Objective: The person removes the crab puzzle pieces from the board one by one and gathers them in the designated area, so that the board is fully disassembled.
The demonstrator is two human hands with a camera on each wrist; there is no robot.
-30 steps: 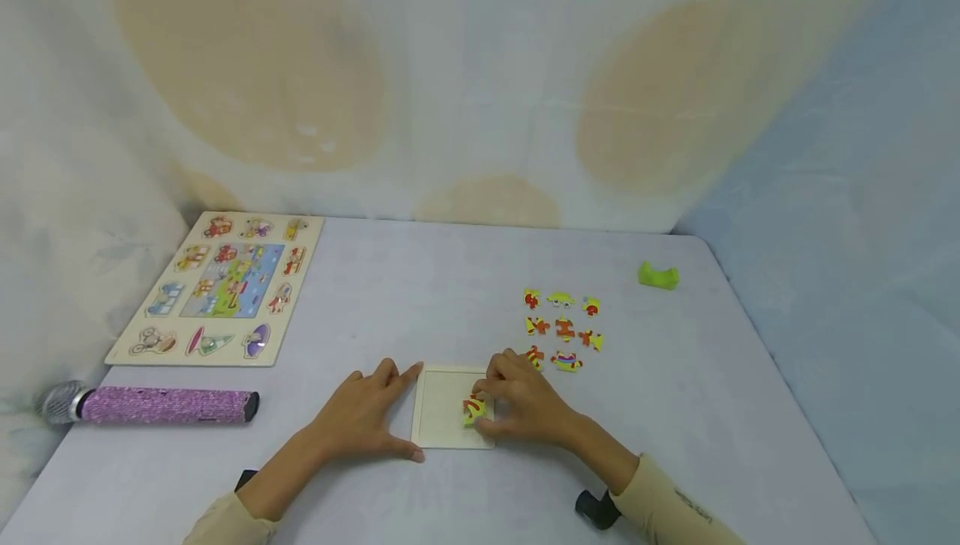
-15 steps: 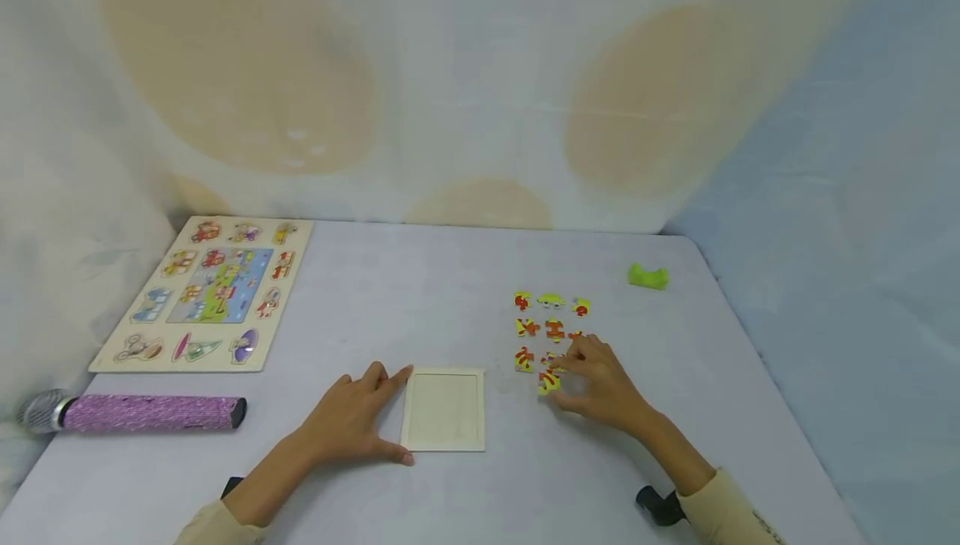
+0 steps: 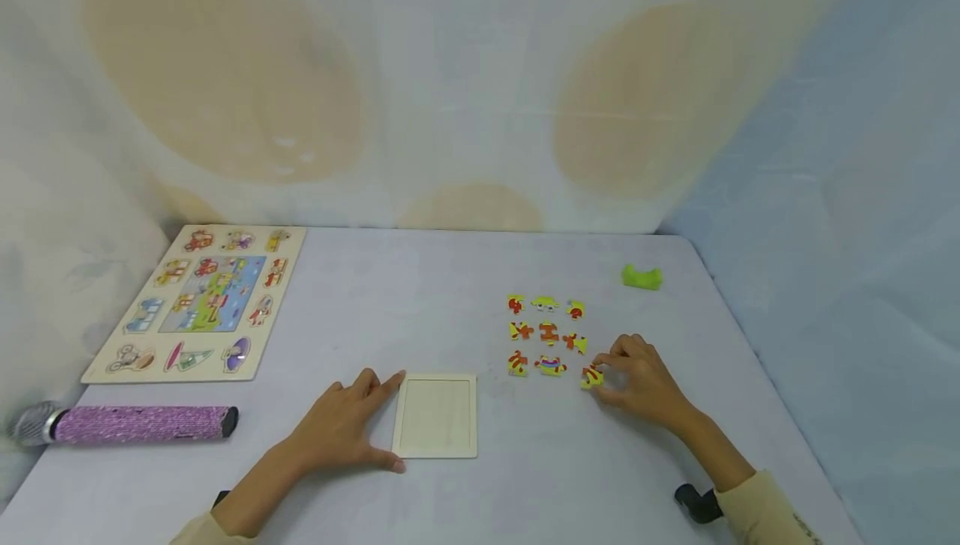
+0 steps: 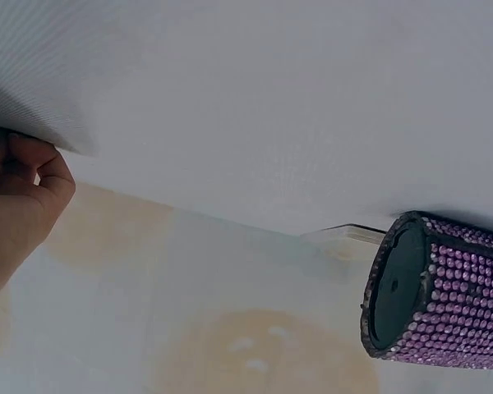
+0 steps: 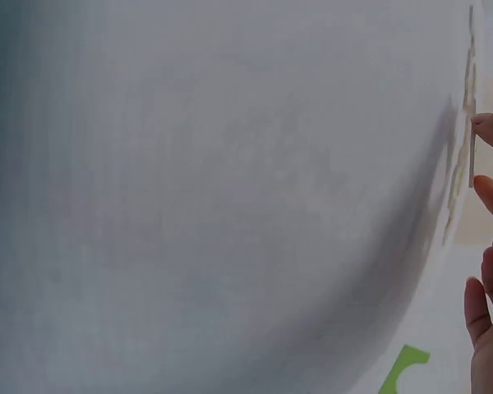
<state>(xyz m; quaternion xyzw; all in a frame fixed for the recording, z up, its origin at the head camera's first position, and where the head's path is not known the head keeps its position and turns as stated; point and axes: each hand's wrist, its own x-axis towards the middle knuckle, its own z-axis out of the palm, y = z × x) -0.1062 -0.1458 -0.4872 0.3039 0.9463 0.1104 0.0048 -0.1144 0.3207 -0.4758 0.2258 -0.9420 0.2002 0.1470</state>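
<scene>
A shallow, pale wooden puzzle tray (image 3: 435,417) lies flat on the table with nothing in it. My left hand (image 3: 335,428) rests at its left side, the index fingertip touching the upper left corner and the thumb by the lower left one. With thumb and fingertips, my right hand (image 3: 643,387) pinches a yellow-and-red puzzle piece (image 3: 592,377), seen edge-on in the right wrist view. Left of that hand, several loose pieces lie in rows, including a rainbow piece (image 3: 551,366) and a red-brown middle piece (image 3: 549,333). Only part of the left hand (image 4: 25,193) shows in the left wrist view.
A picture puzzle board (image 3: 255,356) lies at the far left. In front of it is a purple glittery microphone (image 3: 146,425). A small green curved object (image 3: 642,277) sits at the back right. Fabric walls (image 3: 465,87) close off the table's back and sides.
The right hand has carried the puzzle piece from above the tray rightward, past the rows of loose pieces. My left hand has stayed by the tray. The head view has shifted slightly.
</scene>
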